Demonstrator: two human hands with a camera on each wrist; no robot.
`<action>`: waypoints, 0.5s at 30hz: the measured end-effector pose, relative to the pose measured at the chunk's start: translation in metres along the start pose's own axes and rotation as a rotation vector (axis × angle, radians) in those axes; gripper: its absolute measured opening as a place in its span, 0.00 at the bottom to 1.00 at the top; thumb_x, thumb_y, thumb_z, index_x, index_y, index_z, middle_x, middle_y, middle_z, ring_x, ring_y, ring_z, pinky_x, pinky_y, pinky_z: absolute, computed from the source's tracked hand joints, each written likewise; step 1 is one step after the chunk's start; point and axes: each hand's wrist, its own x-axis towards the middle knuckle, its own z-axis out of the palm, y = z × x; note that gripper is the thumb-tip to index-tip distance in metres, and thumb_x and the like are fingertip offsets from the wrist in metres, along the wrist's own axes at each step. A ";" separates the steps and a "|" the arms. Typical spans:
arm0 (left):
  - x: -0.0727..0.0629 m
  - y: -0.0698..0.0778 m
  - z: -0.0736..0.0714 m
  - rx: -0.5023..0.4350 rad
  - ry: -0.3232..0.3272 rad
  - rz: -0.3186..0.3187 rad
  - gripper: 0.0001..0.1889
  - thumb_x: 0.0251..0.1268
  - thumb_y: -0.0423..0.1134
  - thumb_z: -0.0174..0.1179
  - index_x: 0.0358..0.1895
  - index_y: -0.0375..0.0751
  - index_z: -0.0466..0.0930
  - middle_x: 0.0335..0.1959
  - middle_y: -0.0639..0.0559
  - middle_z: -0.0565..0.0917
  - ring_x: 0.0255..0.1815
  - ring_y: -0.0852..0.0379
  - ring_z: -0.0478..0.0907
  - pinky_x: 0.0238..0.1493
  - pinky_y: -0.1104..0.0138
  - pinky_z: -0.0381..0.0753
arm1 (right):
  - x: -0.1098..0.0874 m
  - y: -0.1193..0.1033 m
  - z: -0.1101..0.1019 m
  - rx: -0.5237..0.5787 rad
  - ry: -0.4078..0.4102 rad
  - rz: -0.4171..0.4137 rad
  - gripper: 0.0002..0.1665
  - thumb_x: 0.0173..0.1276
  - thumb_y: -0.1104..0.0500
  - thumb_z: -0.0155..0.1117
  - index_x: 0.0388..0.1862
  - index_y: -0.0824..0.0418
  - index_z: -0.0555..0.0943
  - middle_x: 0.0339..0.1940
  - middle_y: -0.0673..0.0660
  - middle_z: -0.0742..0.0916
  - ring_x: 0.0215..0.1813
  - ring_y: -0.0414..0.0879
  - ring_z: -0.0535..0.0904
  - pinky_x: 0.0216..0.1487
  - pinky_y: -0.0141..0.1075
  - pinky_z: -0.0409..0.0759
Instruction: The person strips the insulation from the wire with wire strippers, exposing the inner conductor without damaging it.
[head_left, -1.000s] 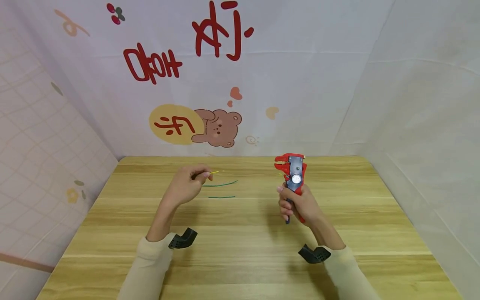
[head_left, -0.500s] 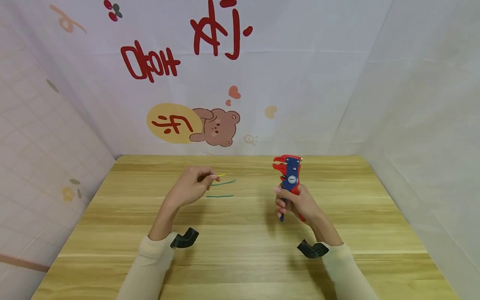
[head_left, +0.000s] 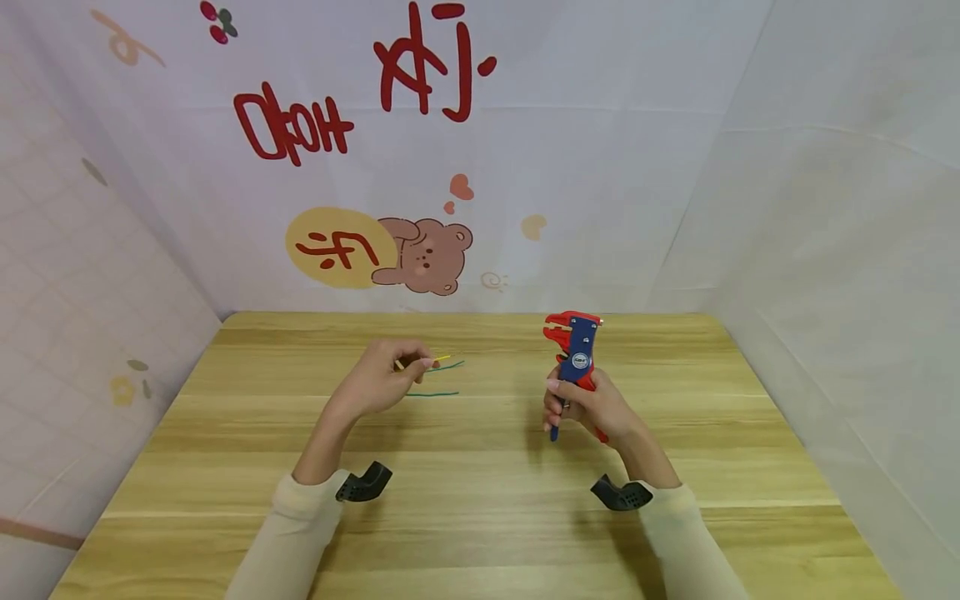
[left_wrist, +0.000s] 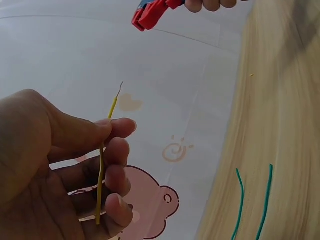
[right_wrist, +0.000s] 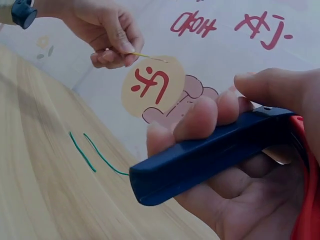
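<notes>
Between thumb and forefinger my left hand [head_left: 382, 375] pinches a short yellow wire [left_wrist: 101, 170], held above the table. Bare metal strands stick out of the wire's far end in the left wrist view. On the right, my right hand [head_left: 596, 406] grips the handles of a red and blue wire stripper [head_left: 581, 337]. Its red jaws point up and to the left, apart from the yellow wire, with a gap between them. Two green wires lie on the table beside my left hand: one green wire [head_left: 435, 393] nearer me, the other green wire [head_left: 452, 365] partly behind the fingers.
The wooden table [head_left: 480, 500] reaches back to a white printed cloth wall [head_left: 600, 167], with more cloth at both sides. A tiny yellow scrap [left_wrist: 251, 75] lies on the tabletop in the left wrist view.
The left hand has shifted slightly right and toward me with the yellow wire. The wire stripper has turned a little in the right hand, its blue face now plainer. The head view has shifted slightly.
</notes>
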 end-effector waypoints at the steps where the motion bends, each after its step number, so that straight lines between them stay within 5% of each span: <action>1: 0.000 -0.001 0.001 -0.002 0.000 -0.002 0.08 0.76 0.35 0.59 0.36 0.47 0.86 0.25 0.47 0.80 0.26 0.57 0.73 0.24 0.69 0.67 | 0.000 0.000 0.000 0.004 -0.004 -0.002 0.03 0.82 0.65 0.50 0.45 0.64 0.70 0.27 0.55 0.79 0.28 0.47 0.81 0.40 0.44 0.88; 15: -0.005 -0.015 0.009 -0.009 -0.050 -0.030 0.06 0.74 0.34 0.60 0.38 0.44 0.87 0.29 0.40 0.83 0.28 0.57 0.74 0.26 0.70 0.69 | -0.003 -0.004 -0.007 0.175 -0.078 -0.068 0.09 0.82 0.68 0.37 0.48 0.66 0.68 0.32 0.56 0.80 0.33 0.49 0.84 0.54 0.54 0.86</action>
